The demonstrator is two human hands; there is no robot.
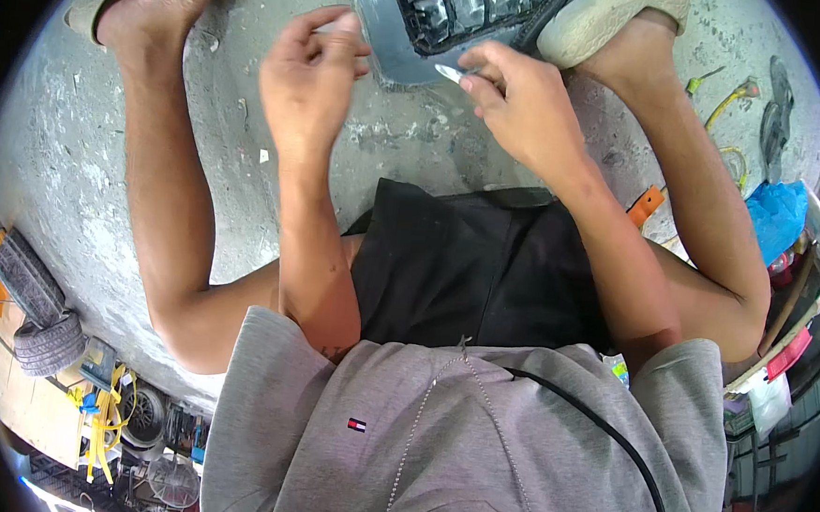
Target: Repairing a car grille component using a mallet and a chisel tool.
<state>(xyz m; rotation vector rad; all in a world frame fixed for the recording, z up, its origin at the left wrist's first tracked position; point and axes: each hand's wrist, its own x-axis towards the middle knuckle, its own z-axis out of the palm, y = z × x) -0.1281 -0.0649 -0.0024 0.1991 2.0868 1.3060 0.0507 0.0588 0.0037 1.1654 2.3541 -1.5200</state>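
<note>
My right hand [530, 108] is pinched around a small pale pointed sliver [450, 73], perhaps a blade, whose tip points left. The sliver is just below the near edge of a grey-blue panel [386, 34]. Set in that panel is a black-rimmed opening with shiny, clear-looking sections [468, 1], and the panel's far part runs out of view. To the panel's left, my left hand [310, 86] is raised above the floor, apart from the panel. Its fingers are curled in toward the thumb, and whatever they may hold is hidden.
The panel lies on a scuffed concrete floor [417, 144] between my sandalled feet. On the right are an orange-handled tool [646, 206], a yellow cord [724, 104], a dark sandal [775, 119] and a blue plastic bag [776, 220]. Tyres [48, 342] and yellow straps [104, 425] are at lower left.
</note>
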